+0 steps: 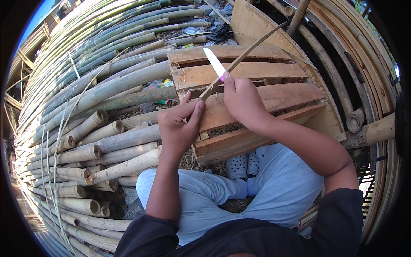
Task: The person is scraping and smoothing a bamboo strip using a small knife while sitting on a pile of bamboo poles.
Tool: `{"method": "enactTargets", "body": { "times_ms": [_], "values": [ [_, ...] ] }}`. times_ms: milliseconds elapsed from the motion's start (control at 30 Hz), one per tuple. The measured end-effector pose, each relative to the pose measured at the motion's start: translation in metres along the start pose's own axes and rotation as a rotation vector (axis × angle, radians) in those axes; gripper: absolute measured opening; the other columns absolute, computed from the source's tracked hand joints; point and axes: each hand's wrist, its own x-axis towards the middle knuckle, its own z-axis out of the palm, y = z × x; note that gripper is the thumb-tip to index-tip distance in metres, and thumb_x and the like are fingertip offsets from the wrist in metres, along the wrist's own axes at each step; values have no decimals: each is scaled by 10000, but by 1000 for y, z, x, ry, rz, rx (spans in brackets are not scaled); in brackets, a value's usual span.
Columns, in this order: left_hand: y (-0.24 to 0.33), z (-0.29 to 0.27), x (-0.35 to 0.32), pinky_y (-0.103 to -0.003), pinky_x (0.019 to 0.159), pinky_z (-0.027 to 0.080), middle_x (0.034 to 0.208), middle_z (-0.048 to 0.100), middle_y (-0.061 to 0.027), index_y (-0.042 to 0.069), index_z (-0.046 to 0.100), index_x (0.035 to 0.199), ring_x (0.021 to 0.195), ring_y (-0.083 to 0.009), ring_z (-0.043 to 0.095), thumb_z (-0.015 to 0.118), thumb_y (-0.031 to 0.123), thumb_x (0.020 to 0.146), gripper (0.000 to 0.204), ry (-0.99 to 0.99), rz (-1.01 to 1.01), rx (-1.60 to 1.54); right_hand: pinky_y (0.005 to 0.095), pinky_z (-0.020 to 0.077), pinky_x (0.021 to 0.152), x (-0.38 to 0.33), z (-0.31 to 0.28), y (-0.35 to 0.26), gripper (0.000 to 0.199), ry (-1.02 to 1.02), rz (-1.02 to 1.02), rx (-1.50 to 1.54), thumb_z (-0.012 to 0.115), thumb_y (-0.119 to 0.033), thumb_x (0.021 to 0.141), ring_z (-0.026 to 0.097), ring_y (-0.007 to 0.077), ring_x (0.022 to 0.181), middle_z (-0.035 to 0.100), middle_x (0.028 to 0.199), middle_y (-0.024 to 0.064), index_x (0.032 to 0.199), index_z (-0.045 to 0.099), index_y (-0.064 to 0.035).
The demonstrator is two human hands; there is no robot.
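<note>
My left hand [179, 122] pinches the lower end of a thin brown bamboo strip [255, 44], which slants up and away to the right over a slatted wooden crate [239, 72]. Closed around a knife is my right hand [245, 102], just right of the left one. The knife's white blade [213, 62] points up and to the left and lies against the strip or crosses it; I cannot tell if it cuts in. A bit of pink shows at the base of the blade, while my fingers hide the rest of the handle.
Stacked bamboo poles [124, 103] fill the left side, their cut ends facing me. Thin split strips [55, 171] lie over them. A plywood sheet [274, 30] stands behind the crate, with long poles [327, 60] beyond it. Plastic litter [160, 88] lies among the poles.
</note>
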Motion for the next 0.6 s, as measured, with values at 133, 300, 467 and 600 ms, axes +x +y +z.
{"method": "enactTargets", "body": {
  "times_ms": [133, 300, 467, 600],
  "values": [
    [2, 1, 0, -463, 1050, 513, 582, 606, -131, -34, 743, 953, 489, -74, 433, 673, 17, 920, 93, 28, -10, -16, 482, 505, 674, 3, -10, -2, 523, -166, -62, 21, 401, -328, 1069, 640, 448, 694, 620, 678, 281, 883, 692, 64],
    [-1, 1, 0, -458, 1047, 517, 597, 618, -131, -37, 743, 951, 508, -66, 459, 672, 15, 920, 94, 21, 1, -11, 478, 509, 657, -7, 5, 0, 554, -95, -44, 16, 375, -348, 1075, 636, 418, 630, 614, 643, 256, 874, 675, 72],
    [0, 0, 0, -455, 1043, 521, 614, 640, -122, -35, 747, 947, 525, -59, 498, 671, 10, 917, 93, 18, 6, -16, 472, 508, 691, 2, -6, -5, 550, -111, 114, -6, 372, -339, 1077, 651, 425, 692, 637, 685, 257, 864, 672, 70],
    [0, 1, 1, -456, 1039, 524, 611, 632, -132, -36, 746, 949, 522, -62, 502, 673, 7, 913, 91, 25, 12, 2, 476, 508, 677, 8, -7, 0, 549, -121, -25, 19, 369, -333, 1081, 654, 421, 707, 635, 686, 253, 852, 665, 68]
  ]
}}
